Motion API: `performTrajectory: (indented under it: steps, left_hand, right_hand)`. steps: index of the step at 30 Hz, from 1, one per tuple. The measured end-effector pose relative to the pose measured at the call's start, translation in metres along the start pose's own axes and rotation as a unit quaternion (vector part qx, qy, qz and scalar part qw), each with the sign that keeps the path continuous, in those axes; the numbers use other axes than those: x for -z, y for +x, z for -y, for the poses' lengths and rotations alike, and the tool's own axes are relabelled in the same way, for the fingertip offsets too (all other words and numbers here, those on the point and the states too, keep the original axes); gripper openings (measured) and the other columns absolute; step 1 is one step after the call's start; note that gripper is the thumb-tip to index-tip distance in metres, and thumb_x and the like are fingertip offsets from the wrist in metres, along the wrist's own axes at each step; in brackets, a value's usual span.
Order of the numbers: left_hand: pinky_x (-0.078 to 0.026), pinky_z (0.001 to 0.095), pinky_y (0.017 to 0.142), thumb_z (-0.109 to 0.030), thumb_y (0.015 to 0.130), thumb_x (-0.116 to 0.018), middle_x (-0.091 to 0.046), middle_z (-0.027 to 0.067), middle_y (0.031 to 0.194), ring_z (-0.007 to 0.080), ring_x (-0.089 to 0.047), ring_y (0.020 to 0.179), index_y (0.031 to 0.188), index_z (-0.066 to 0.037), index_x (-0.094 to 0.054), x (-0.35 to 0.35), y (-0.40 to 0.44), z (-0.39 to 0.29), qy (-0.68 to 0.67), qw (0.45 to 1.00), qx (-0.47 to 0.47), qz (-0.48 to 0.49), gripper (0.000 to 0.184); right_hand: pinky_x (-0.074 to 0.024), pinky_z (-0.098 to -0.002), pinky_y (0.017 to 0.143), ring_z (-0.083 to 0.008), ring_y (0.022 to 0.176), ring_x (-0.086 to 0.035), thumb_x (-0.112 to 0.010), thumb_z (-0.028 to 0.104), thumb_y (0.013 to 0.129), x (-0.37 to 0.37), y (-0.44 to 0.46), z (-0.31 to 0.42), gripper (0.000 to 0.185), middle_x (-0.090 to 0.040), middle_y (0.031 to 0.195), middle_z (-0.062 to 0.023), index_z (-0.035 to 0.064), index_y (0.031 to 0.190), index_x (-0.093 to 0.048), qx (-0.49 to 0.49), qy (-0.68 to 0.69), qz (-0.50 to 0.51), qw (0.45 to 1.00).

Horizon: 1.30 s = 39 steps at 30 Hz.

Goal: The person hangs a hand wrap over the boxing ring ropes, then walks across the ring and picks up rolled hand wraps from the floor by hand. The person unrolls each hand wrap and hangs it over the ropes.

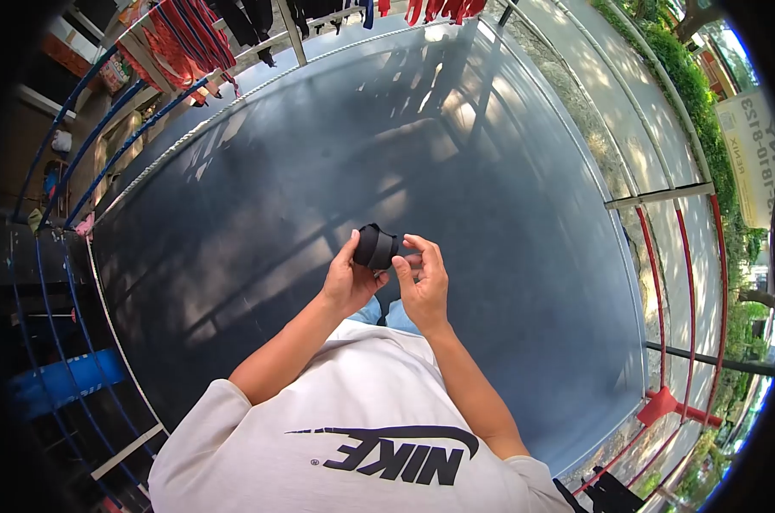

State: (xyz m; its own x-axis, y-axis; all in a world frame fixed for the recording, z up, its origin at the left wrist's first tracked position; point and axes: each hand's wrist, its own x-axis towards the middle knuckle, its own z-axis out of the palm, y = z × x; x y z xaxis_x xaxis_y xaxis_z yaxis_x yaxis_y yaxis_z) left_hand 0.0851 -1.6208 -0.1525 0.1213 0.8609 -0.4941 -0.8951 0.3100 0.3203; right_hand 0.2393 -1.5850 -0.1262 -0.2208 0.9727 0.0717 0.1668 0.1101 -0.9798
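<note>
My left hand [350, 280] is wrapped around a compact black fabric hand wrap [375, 247], thumb on its near left side and fingers underneath. The wrap looks rolled, with a dark grey band across its middle. At its right edge, my right hand [424, 282] has its thumb and curled fingers closed on the rim. Both hands are in front of my waist, above the blue jeans and below the wrap's dark floor background. Part of the wrap is hidden by my fingers.
I am over a dark ring mat [524, 282] streaked with shadows. Blue ropes [105, 111] run on the left, red ropes [683, 282] on the right. Clothes [186, 43] hang along the far ropes. A blue cylinder [71, 382] lies beyond the left ropes.
</note>
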Motion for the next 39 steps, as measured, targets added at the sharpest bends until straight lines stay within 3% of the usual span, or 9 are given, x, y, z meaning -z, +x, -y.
performTrajectory:
  steps: [4,9,10,19,22,26,29,36,39]
  left_hand:
    - [-0.054,0.0333,0.086,-0.055,0.106,-0.044,-0.066,0.0072,0.111,0.0160,-0.063,0.098,0.124,-0.009,-0.060,-0.011,0.035,-0.018,-0.022,0.999,0.002,-0.046,0.051]
    - [-0.053,0.0342,0.100,-0.055,0.104,-0.048,-0.060,0.0079,0.117,0.0164,-0.060,0.108,0.131,-0.005,-0.053,-0.037,0.093,-0.053,-0.069,0.993,-0.036,-0.086,0.056]
    - [-0.052,0.0340,0.101,-0.055,0.104,-0.048,-0.058,0.0075,0.118,0.0161,-0.059,0.110,0.132,-0.005,-0.052,-0.046,0.106,-0.063,-0.072,0.993,-0.046,-0.083,0.057]
    - [-0.047,0.0389,0.112,-0.052,0.105,-0.048,-0.052,0.0115,0.131,0.0200,-0.053,0.125,0.137,-0.003,-0.044,-0.105,0.224,-0.124,-0.153,0.972,-0.155,-0.086,0.058]
    - [-0.050,0.0376,0.105,-0.047,0.104,-0.053,-0.056,0.0122,0.130,0.0203,-0.058,0.121,0.135,-0.002,-0.047,-0.104,0.245,-0.142,-0.117,0.982,-0.125,-0.076,0.054]
    - [-0.047,0.0376,0.106,-0.037,0.094,-0.071,-0.062,0.0112,0.124,0.0197,-0.061,0.118,0.143,-0.001,-0.048,-0.105,0.262,-0.170,0.138,0.989,-0.048,0.033,0.066]
    - [-0.041,0.0368,0.112,-0.033,0.090,-0.071,-0.062,0.0105,0.123,0.0214,-0.061,0.119,0.147,0.000,-0.043,-0.105,0.287,-0.204,0.271,0.958,0.021,0.091,0.071]
    - [-0.046,0.0430,0.106,-0.034,0.097,-0.060,-0.061,0.0065,0.125,0.0195,-0.060,0.118,0.144,-0.007,-0.046,-0.080,0.368,-0.319,0.068,0.998,0.008,-0.018,0.056]
    - [-0.045,0.0442,0.109,-0.029,0.100,-0.056,-0.061,0.0089,0.126,0.0195,-0.061,0.119,0.141,-0.004,-0.047,-0.077,0.392,-0.383,0.101,0.994,-0.044,-0.013,0.048]
  right_hand:
    - [-0.0563,-0.0256,0.072,-0.0131,0.088,-0.065,-0.072,0.019,0.096,0.000,0.065,-0.007,0.034,-0.060,0.123,-0.0097,0.0037,0.125,-0.065,0.006,-0.027,0.049,0.998]
    - [-0.0575,-0.0305,0.071,-0.0228,0.093,-0.067,-0.082,0.014,0.083,-0.010,0.152,-0.029,0.032,-0.065,0.114,-0.0105,0.0074,0.113,-0.071,0.234,-0.128,0.097,0.959]
    - [-0.0548,-0.0378,0.081,-0.0274,0.097,-0.065,-0.081,0.016,0.082,-0.016,0.170,-0.034,0.027,-0.066,0.112,-0.0112,0.0068,0.106,-0.072,0.200,-0.090,0.100,0.970]
    - [-0.0531,-0.0361,0.070,-0.0288,0.083,-0.064,-0.075,0.005,0.087,-0.033,0.361,-0.030,0.010,-0.068,0.094,-0.0104,0.0017,0.088,-0.066,0.359,-0.070,0.164,0.916]
    - [-0.0535,-0.0371,0.069,-0.0290,0.079,-0.065,-0.071,0.004,0.089,-0.032,0.405,-0.037,0.007,-0.065,0.088,-0.0111,0.0027,0.089,-0.064,0.246,-0.048,0.171,0.953]
    - [-0.0413,-0.0286,0.056,-0.0110,0.061,-0.052,-0.067,0.012,0.098,-0.025,0.500,-0.040,0.016,-0.057,0.068,-0.0026,0.0004,0.087,-0.064,0.048,-0.029,0.109,0.993]
    - [-0.0386,-0.0235,0.051,-0.0055,0.055,-0.050,-0.065,0.019,0.101,-0.027,0.552,-0.039,0.021,-0.057,0.067,0.0012,0.0020,0.089,-0.064,-0.004,0.011,0.125,0.992]
    - [-0.0509,-0.0219,0.051,-0.0092,0.058,-0.062,-0.059,0.020,0.105,-0.070,0.660,-0.036,0.019,-0.064,0.078,-0.0034,0.0023,0.097,-0.062,-0.073,0.172,0.104,0.977]
    - [-0.0570,-0.0248,0.062,-0.0134,0.071,-0.067,-0.058,0.015,0.104,-0.100,0.681,-0.049,0.021,-0.064,0.100,-0.0091,0.0001,0.119,-0.055,-0.138,0.129,0.088,0.978]
